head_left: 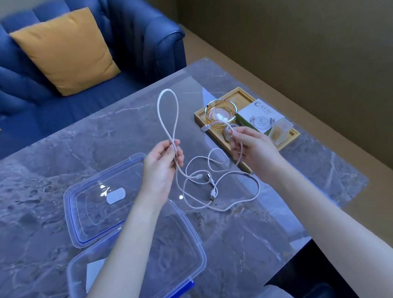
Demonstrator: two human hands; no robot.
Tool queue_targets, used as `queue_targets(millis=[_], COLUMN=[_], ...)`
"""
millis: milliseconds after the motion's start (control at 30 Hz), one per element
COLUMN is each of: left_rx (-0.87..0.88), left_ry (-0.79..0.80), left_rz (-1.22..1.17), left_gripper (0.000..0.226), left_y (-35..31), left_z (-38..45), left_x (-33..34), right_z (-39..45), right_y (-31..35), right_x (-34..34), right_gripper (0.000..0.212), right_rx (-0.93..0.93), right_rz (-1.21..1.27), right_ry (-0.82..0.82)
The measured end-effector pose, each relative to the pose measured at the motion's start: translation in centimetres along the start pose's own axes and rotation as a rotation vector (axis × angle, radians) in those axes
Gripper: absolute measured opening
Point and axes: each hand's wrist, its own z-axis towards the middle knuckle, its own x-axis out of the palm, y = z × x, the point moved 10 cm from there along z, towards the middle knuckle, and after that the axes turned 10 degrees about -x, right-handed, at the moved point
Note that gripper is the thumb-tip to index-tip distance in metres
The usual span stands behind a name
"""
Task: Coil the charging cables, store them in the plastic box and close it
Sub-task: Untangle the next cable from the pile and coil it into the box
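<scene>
Two hands hold one white cable [173, 116] above the surface [284, 199]: left hand [161, 168] grip pinches an upright loop, right hand [250, 146] grip pinches near the plug. Open plastic box [190, 244] and lid [73, 210] lie left.

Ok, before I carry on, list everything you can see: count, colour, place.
cable: one, white, loop held up between both hands, rest trailing on the table
loose cable: white, tangled on table below the hands; count unclear
box: one, clear, near edge, open
lid: one, clear with blue rim, beside box
tray: one, wooden, far right
ashtray: one, glass, in tray
card: one, white, in tray
table: grey marble
sofa: blue
cushions: two, yellow
left hand: pinches loop
right hand: grips cable
</scene>
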Motion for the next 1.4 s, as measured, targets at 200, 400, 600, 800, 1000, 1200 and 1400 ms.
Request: queue_targets(millis=[200, 400, 600, 800, 1000, 1200, 1400], left_rx=[-0.135, -0.258, -0.415, -0.500, -0.503, -0.547, -0.562], left_ry=[0.044, 0.035, -0.095, -0.169, -0.151, -0.066, -0.021], left_rz=[-0.208, -0.238, -0.174, -0.073, -0.117, -0.279, -0.318], left_gripper=[0.026, 0.024, 0.025, 0.027, 0.029, 0.029, 0.028], left_y=[1.8, 6.3, 12.8, 15.2, 14.8, 14.4, 13.4], left_z=[-0.2, -1.0, -1.6, -2.2, -3.0, -3.7, -3.8], left_x=[0.1, 0.4, -0.7, -1.4, -1.2, -0.5, -0.3], right_z=[-0.9, -1.8, -0.9, -0.3, 0.0, -1.7, -1.4], right_y=[-1.4, -3.0, -2.5, -2.9, -6.3, -13.1, -16.0], right_x=[3.1, 4.6, 2.4, -0.4, -2.6, -1.7, -1.8], right_gripper=[0.016, 0.013, 0.016, 0.015, 0.016, 0.016, 0.022], right_rx=[0.019, 0.001, -0.007, -0.028, 0.039, 0.346, 0.367], right_rz=[-0.158, -0.279, -0.223, -0.292, -0.475, -0.066, -0.591], right_ry=[0.144, 0.229, 0.101, -0.041, -0.058, -0.084, 0.060])
